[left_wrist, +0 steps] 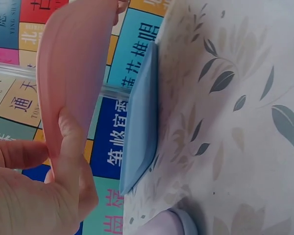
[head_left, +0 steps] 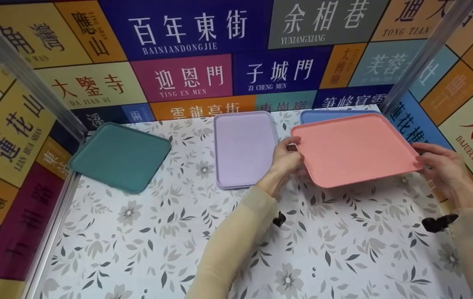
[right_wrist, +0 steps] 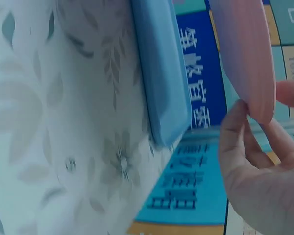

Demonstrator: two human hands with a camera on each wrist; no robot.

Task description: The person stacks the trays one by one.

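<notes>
Both hands hold a pink rectangular tray (head_left: 353, 149) in the air, tilted, over the right part of the table. My left hand (head_left: 287, 160) pinches its left edge; in the left wrist view the thumb and fingers of that hand (left_wrist: 63, 176) lie on opposite faces of the rim. At the right end, my right hand (head_left: 444, 166) grips the other edge, and the right wrist view shows its fingers (right_wrist: 233, 132) beneath the rim. Below the pink tray lies a blue tray (right_wrist: 164, 78), mostly covered in the head view.
A lilac tray (head_left: 245, 149) lies on the flower-patterned table (head_left: 157, 241), left of my left hand. Farther left a green tray (head_left: 120, 158) lies at an angle. Panels with printed signs (head_left: 182, 79) and metal posts (head_left: 24, 66) enclose the back and sides.
</notes>
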